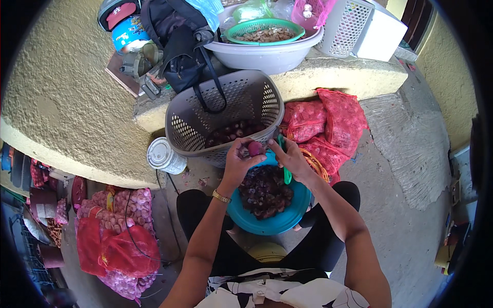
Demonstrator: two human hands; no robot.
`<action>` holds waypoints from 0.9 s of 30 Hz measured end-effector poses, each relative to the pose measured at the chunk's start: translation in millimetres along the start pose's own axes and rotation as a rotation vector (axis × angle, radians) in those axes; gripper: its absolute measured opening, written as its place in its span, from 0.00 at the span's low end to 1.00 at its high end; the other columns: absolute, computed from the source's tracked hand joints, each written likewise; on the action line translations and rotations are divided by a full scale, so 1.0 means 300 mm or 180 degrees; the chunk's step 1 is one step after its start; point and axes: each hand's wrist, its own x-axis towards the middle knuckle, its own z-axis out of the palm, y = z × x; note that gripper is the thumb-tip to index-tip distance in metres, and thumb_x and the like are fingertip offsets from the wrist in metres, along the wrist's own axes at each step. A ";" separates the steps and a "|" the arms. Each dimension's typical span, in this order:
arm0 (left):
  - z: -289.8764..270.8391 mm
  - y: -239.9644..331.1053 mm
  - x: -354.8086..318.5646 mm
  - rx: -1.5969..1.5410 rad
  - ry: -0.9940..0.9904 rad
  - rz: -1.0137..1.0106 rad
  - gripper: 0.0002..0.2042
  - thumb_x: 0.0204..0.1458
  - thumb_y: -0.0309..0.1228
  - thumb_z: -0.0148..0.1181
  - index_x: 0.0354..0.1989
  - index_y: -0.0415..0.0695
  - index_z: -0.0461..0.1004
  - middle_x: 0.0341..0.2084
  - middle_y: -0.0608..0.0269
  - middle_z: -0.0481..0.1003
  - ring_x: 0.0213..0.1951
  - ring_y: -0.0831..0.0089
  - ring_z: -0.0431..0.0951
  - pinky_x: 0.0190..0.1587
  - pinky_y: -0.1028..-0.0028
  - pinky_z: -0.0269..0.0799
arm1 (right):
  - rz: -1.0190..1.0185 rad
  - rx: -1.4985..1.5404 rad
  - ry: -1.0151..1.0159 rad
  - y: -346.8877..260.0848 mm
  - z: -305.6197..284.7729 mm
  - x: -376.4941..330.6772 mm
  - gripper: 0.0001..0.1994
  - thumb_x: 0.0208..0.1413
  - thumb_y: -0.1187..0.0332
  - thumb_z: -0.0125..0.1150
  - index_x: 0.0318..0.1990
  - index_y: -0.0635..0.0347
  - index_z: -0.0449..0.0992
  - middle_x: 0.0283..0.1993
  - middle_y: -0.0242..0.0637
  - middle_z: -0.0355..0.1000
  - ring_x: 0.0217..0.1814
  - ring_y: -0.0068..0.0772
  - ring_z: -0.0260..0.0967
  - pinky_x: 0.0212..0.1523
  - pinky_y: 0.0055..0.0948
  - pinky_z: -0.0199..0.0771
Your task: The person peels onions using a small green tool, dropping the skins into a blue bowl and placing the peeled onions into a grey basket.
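Purple, round, smooth onion [256, 149] in my left hand [238, 161], slim green tool [287, 174] in my right [295, 160]

I sit with my knees apart, both hands raised and close together over a round, bright blue plastic basin [238, 218]. My left hand pinches the onion between thumb and fingers, just above the basin's far rim. My right hand is curled around the green tool, one end pointing down toward the basin; its thumb and forefinger are near the onion, but I cannot tell whether they touch it. A gold-coloured wristband [221, 196] circles my left wrist.

Inside the basin lies a dark purple-brown heap [264, 192], too jumbled to sort piece from piece. Just beyond it stands a grey, perforated plastic basket [190, 120], with dark reddish onions [233, 134] at its bottom. Left of the basket is a pale metal can [167, 154]; to the right, red mesh sacks [341, 123], filled, lie against a cream-coloured concrete ledge [354, 79]. Down to my left, a pink mesh sack of pale bulbs [138, 205] rests on the floor.
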 end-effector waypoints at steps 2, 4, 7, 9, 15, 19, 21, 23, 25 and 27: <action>-0.016 -0.002 0.000 0.0098 0.0162 0.0020 0.24 0.44 0.17 0.68 0.50 0.38 0.66 0.40 0.61 0.76 0.43 0.75 0.77 0.49 0.73 0.75 | -0.0120 0.0036 0.0049 0.043 -0.025 0.004 0.12 0.64 0.60 0.56 0.40 0.60 0.68 0.19 0.21 0.57 0.18 0.15 0.56 0.18 0.24 0.57; -0.010 0.022 -0.001 0.0251 0.0262 0.0089 0.23 0.43 0.18 0.70 0.49 0.38 0.67 0.39 0.61 0.76 0.42 0.75 0.77 0.49 0.73 0.74 | -0.0341 -0.0129 0.0063 0.082 -0.032 -0.019 0.11 0.65 0.62 0.54 0.39 0.61 0.66 0.18 0.24 0.58 0.18 0.21 0.58 0.19 0.28 0.59; -0.015 0.031 -0.010 0.0174 0.0370 0.0191 0.24 0.42 0.20 0.72 0.48 0.38 0.69 0.38 0.61 0.76 0.41 0.76 0.77 0.49 0.74 0.74 | -0.0978 -0.1096 -0.0066 0.058 -0.016 -0.066 0.10 0.65 0.66 0.51 0.37 0.64 0.62 0.17 0.34 0.60 0.18 0.34 0.62 0.21 0.37 0.61; -0.015 0.026 -0.013 -0.0070 0.0355 0.0227 0.25 0.41 0.21 0.72 0.49 0.38 0.69 0.38 0.61 0.77 0.41 0.77 0.77 0.49 0.74 0.73 | -0.1393 -0.1910 -0.0183 0.060 -0.005 -0.083 0.10 0.65 0.69 0.50 0.34 0.65 0.60 0.17 0.39 0.61 0.19 0.42 0.63 0.22 0.42 0.61; -0.030 -0.011 -0.015 0.0714 0.0424 0.0250 0.24 0.40 0.25 0.74 0.48 0.36 0.72 0.39 0.61 0.77 0.42 0.77 0.75 0.48 0.74 0.72 | -0.1339 -0.2525 -0.0368 0.083 0.020 -0.084 0.10 0.61 0.74 0.50 0.32 0.66 0.55 0.20 0.49 0.63 0.23 0.58 0.63 0.23 0.47 0.58; -0.021 -0.006 -0.020 0.1009 0.0484 0.0324 0.24 0.40 0.26 0.74 0.47 0.36 0.72 0.39 0.61 0.77 0.43 0.76 0.75 0.48 0.73 0.71 | -0.1173 -0.2290 -0.0454 0.113 0.016 -0.074 0.10 0.58 0.76 0.51 0.32 0.67 0.55 0.20 0.52 0.63 0.24 0.60 0.63 0.24 0.48 0.59; -0.015 0.001 -0.021 0.1015 0.0499 0.0324 0.24 0.40 0.26 0.74 0.47 0.36 0.72 0.39 0.61 0.77 0.43 0.76 0.75 0.48 0.73 0.71 | -0.1172 -0.2316 -0.0433 0.129 0.014 -0.067 0.10 0.56 0.77 0.51 0.32 0.67 0.55 0.20 0.53 0.63 0.24 0.60 0.63 0.24 0.48 0.59; -0.002 0.013 -0.022 0.1010 0.0554 0.0383 0.24 0.40 0.27 0.75 0.47 0.36 0.73 0.40 0.60 0.77 0.44 0.74 0.75 0.50 0.72 0.70 | -0.1268 -0.2412 -0.0401 0.141 0.006 -0.059 0.09 0.56 0.78 0.51 0.32 0.67 0.55 0.21 0.54 0.64 0.25 0.61 0.64 0.25 0.50 0.60; -0.008 0.008 -0.024 0.1164 0.0622 0.0572 0.24 0.40 0.27 0.75 0.46 0.36 0.73 0.41 0.59 0.76 0.45 0.73 0.74 0.51 0.71 0.69 | -0.1235 -0.2404 -0.0411 0.121 0.023 -0.066 0.09 0.55 0.78 0.52 0.32 0.67 0.56 0.21 0.54 0.64 0.26 0.62 0.64 0.25 0.50 0.60; -0.007 0.008 -0.025 0.1312 0.0674 0.0758 0.24 0.39 0.27 0.75 0.46 0.35 0.73 0.42 0.58 0.76 0.46 0.71 0.74 0.52 0.71 0.69 | -0.1196 -0.2400 -0.0406 0.111 0.031 -0.070 0.09 0.55 0.78 0.52 0.32 0.68 0.56 0.22 0.55 0.65 0.26 0.62 0.64 0.26 0.50 0.60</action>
